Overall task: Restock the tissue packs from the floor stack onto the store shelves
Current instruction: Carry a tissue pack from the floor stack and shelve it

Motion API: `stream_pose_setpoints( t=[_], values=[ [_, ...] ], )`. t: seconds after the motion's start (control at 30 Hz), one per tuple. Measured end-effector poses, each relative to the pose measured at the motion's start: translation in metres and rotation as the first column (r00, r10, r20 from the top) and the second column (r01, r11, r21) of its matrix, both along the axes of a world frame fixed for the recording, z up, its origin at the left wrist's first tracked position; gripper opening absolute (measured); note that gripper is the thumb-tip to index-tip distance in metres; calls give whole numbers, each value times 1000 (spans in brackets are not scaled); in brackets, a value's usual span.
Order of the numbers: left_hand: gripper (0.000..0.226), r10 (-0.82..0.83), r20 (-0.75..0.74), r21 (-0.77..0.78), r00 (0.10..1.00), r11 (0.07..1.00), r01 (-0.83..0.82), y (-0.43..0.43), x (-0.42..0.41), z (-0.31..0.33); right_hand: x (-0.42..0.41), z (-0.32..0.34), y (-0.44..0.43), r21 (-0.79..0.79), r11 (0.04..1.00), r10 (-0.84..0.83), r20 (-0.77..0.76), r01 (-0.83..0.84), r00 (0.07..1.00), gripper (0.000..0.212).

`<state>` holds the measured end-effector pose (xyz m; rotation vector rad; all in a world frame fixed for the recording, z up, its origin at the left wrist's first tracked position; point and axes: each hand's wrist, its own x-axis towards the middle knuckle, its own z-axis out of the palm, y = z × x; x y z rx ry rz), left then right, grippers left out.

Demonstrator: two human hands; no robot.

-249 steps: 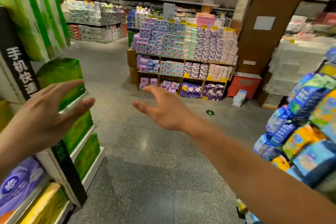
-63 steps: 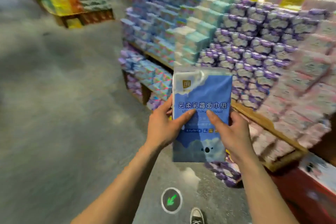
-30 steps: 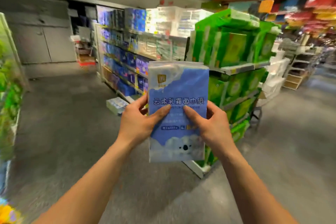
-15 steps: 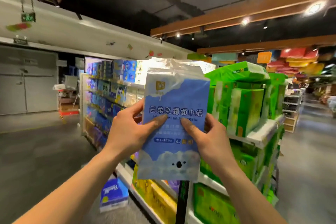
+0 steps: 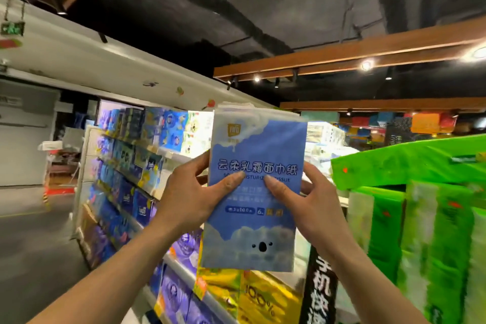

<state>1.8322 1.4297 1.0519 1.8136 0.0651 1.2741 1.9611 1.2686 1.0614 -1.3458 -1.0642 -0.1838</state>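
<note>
A blue tissue pack [image 5: 252,234] with white clouds and a small koala face is held upright in front of me at chest height. My left hand [image 5: 189,197] grips its left edge, thumb across the front. My right hand [image 5: 310,205] grips the right edge the same way. Behind the pack runs a store shelf unit [image 5: 168,265] with blue, purple and yellow tissue packs. The floor stack is out of view.
Green tissue packs [image 5: 420,218] fill the shelf end at the right, very near my right arm. A black upright sign strip [image 5: 319,287] stands below the pack. Grey aisle floor [image 5: 31,239] lies open at the left.
I have turned from the aisle towards the shelf end and come closer to it. Both hands have raised the pack higher; their grip on it is unchanged.
</note>
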Motion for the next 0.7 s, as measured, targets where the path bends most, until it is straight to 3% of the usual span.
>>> stream_pose_setpoints(
  t=[0.2,0.3,0.43,0.6,0.7],
  values=[
    [39,-109,29,94,994,990,106,146,109,12,90,6,130,13,985,-175,87,174,981,45],
    [49,-188,33,143,982,973,182,213,172,33,133,23,182,48,956,-295,121,291,948,37],
    [66,-283,6,238,959,932,274,278,254,78,184,58,230,101,882,-472,170,461,865,25],
    [68,-362,-102,346,926,860,375,317,350,121,246,91,261,101,764,-639,250,637,727,50],
    [68,-393,-157,374,906,825,423,330,398,131,281,98,272,95,705,-698,273,703,662,43]
  ],
)
